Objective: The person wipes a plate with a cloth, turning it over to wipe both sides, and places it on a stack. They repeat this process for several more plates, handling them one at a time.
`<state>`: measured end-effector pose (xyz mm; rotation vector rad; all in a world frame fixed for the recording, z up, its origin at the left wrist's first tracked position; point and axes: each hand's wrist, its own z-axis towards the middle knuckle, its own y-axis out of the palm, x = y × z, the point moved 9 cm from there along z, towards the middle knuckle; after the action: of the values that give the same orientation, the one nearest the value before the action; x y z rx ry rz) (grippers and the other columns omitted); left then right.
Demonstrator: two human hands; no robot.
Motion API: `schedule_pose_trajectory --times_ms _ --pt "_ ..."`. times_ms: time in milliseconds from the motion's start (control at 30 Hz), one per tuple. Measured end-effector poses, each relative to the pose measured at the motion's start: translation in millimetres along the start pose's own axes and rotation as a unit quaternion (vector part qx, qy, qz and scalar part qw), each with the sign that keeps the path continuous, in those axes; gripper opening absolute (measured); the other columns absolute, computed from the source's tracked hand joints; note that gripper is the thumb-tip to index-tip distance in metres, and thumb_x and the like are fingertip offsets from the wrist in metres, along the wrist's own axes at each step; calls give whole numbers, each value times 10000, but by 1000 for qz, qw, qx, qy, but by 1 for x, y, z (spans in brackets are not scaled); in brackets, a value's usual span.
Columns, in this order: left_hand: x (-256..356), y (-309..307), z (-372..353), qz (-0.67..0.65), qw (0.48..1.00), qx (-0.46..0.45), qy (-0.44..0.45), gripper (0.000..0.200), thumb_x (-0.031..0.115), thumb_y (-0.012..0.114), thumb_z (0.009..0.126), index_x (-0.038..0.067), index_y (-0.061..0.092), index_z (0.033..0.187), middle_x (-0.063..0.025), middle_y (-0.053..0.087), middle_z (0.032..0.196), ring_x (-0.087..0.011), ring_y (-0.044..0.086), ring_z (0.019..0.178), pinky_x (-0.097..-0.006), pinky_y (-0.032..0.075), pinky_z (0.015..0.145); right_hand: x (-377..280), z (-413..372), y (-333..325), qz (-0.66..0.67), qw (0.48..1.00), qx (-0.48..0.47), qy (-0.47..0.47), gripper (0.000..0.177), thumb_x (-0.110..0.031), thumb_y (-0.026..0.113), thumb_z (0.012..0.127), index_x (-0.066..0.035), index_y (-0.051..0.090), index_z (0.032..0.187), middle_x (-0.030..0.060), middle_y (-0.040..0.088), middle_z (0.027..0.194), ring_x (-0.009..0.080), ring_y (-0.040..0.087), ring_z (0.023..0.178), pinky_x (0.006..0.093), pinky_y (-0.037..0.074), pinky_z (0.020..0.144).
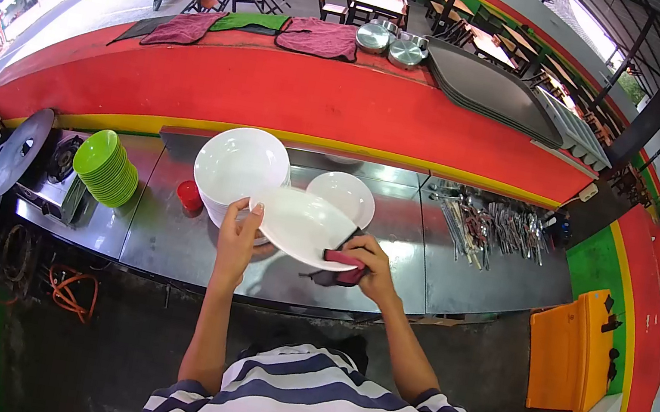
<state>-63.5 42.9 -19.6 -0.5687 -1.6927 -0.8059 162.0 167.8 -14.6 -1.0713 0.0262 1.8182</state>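
Note:
A white bowl (pixel 303 223) is held tilted above the steel counter, between both hands. My left hand (pixel 241 224) grips its left rim, thumb on top. My right hand (pixel 372 267) is closed around a dark red and black cloth (pixel 344 266), which presses against the bowl's right edge. Just behind the held bowl, to the left, rises a stack of white bowls (pixel 241 163). Another white bowl (pixel 342 197) sits on the counter behind and to the right. A small red cup (pixel 189 196) stands left of the stack.
Green bowls (pixel 106 167) lean in a stack on the left, by a gas stove (pixel 61 170). Loose cutlery (pixel 491 231) covers part of the counter's right side. Dark trays (pixel 489 89), steel tins (pixel 388 44) and cloths (pixel 317 37) lie on the red ledge. An orange box (pixel 572 351) is at right.

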Motion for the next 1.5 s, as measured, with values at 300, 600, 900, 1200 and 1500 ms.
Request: schedule_pose_trajectory --times_ms 300,600,900,1200,1500 --pt "-71 23 26 205 955 -145 161 507 446 415 1068 -18 571 1200 -77 567 1029 -157 552 937 -300 461 803 47 -27 -49 136 972 51 184 231 2 722 803 21 637 1017 40 585 897 151 546 877 274 432 809" --pt "-43 75 8 125 960 -111 226 487 365 434 1077 -33 552 824 49 420 654 -68 365 649 -289 325 549 68 -28 -58 55 922 284 256 435 -257 647 976 -15 541 1322 93 581 1212 191 528 1139 323 399 1003" --pt "-53 108 14 199 941 -97 254 465 320 460 1070 -28 551 775 4 411 589 -75 355 584 -310 293 501 -5 11 7 -217 965 97 108 663 -197 657 868 -110 435 1486 139 354 1572 343 363 1426 548 212 1173" --pt "-85 102 13 117 971 -146 151 453 316 493 1058 -8 514 742 58 408 646 -62 332 627 -291 268 529 -15 18 -11 -101 989 95 47 640 -86 712 804 -57 509 1409 150 512 1457 341 502 1335 420 402 1092" --pt "-52 76 6 112 961 -128 220 451 309 519 1052 23 522 703 66 449 653 -44 368 636 -274 279 539 34 -33 -31 -39 941 294 164 572 -153 575 951 7 411 1475 171 406 1541 328 316 1465 403 227 1196"
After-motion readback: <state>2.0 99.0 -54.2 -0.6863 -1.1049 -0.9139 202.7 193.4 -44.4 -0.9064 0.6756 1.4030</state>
